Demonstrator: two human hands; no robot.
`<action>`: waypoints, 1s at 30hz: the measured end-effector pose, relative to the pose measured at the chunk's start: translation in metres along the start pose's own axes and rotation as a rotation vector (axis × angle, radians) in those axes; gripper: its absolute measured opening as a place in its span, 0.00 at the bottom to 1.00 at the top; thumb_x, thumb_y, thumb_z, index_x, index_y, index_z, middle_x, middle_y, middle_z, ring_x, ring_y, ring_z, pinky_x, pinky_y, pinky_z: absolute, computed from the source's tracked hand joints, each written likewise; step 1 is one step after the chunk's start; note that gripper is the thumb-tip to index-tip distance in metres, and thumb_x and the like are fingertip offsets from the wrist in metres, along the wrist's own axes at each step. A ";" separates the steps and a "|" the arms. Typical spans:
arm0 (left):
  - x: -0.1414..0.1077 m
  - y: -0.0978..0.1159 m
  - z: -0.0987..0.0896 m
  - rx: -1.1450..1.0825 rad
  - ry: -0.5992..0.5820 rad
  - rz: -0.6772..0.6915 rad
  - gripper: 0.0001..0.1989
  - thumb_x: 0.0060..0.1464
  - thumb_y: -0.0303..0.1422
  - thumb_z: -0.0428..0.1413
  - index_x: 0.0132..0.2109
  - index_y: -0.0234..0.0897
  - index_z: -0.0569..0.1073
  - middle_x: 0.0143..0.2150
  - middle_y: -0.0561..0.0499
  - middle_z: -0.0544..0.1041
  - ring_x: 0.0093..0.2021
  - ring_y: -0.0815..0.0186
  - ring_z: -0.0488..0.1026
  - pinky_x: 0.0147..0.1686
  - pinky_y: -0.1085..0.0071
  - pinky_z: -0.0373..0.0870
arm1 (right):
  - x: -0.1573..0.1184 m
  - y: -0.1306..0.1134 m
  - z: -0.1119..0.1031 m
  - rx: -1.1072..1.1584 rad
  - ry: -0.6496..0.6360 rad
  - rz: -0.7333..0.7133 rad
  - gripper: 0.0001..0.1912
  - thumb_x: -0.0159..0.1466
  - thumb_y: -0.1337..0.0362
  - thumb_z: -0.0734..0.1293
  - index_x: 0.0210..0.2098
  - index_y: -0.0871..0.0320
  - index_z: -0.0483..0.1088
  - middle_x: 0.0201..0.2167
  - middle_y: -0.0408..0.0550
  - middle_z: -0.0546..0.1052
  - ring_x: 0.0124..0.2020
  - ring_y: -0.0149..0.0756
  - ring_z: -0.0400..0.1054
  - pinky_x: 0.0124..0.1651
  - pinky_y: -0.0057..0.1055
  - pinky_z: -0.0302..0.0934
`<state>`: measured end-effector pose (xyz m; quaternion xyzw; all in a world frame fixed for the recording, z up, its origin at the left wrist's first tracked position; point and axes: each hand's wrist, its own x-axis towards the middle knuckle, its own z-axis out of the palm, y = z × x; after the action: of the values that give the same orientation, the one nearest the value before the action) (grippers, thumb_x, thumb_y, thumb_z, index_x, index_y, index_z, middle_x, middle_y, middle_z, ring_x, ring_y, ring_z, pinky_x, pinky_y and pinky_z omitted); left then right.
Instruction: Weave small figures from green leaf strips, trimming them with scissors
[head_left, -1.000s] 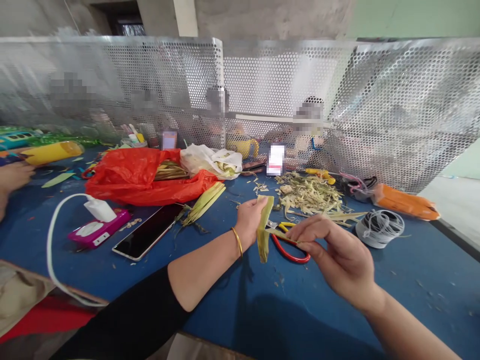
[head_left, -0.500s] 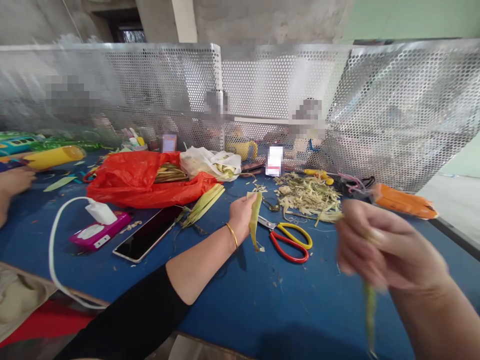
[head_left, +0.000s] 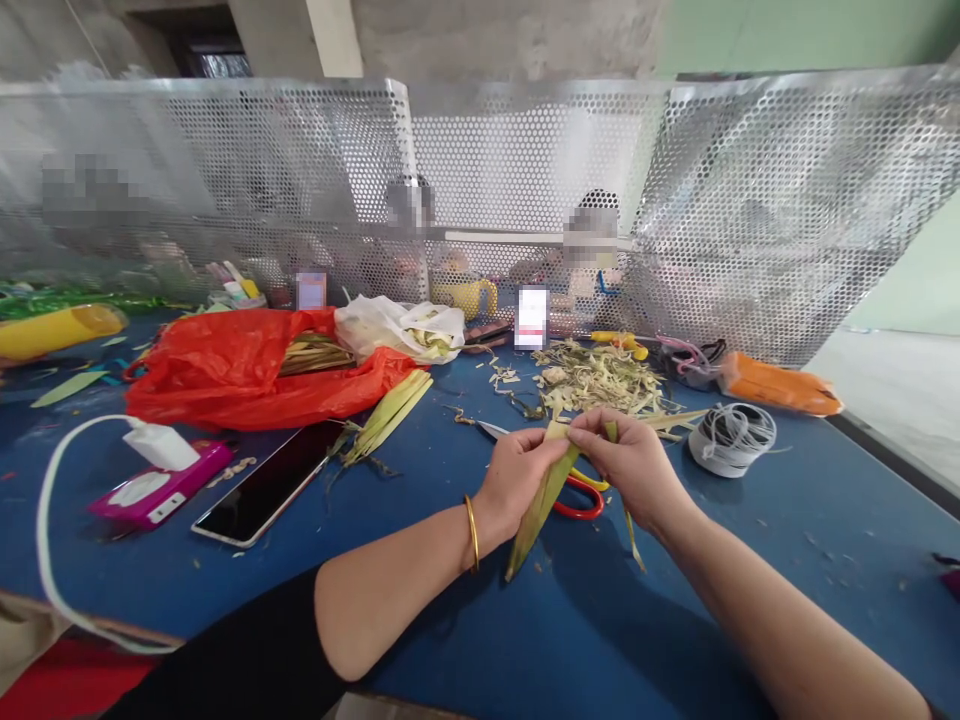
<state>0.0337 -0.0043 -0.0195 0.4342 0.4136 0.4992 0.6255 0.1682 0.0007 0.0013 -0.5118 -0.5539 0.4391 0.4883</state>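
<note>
My left hand (head_left: 511,480), with a gold bangle at its wrist, pinches a long yellow-green corn husk (head_left: 541,505) near its top. The husk hangs down, its pointed lower end above the blue table. Closed at the same top edge is my right hand (head_left: 628,465), thumb and finger touching the husk. A thin husk strip (head_left: 634,540) also dangles from my right hand. Beneath and behind both hands lie scissors with red and yellow handles (head_left: 581,502), partly hidden. Behind them is a heap of husk shreds (head_left: 600,375).
A spool of grey cord (head_left: 731,440) stands at the right, near an orange packet (head_left: 780,383). Leftward are a red plastic bag (head_left: 217,365), a bundle of husks (head_left: 386,415), a phone (head_left: 270,485) and a magenta power block (head_left: 161,485) with a white cable. A perforated metal screen (head_left: 517,170) runs behind.
My right hand has moved left and inward, bringing its strip along, and now meets my left hand at the husk's top. The cord spool has come into sight.
</note>
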 end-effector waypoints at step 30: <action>0.006 0.007 -0.008 0.177 -0.021 0.117 0.10 0.46 0.37 0.59 0.26 0.33 0.75 0.22 0.54 0.70 0.24 0.72 0.63 0.25 0.76 0.60 | 0.000 -0.002 -0.007 -0.418 -0.038 -0.230 0.08 0.55 0.62 0.68 0.23 0.57 0.68 0.17 0.38 0.65 0.22 0.29 0.56 0.25 0.27 0.50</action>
<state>0.0256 0.0034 -0.0158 0.5165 0.4235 0.4918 0.5586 0.1750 0.0004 0.0041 -0.5269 -0.6964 0.2659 0.4083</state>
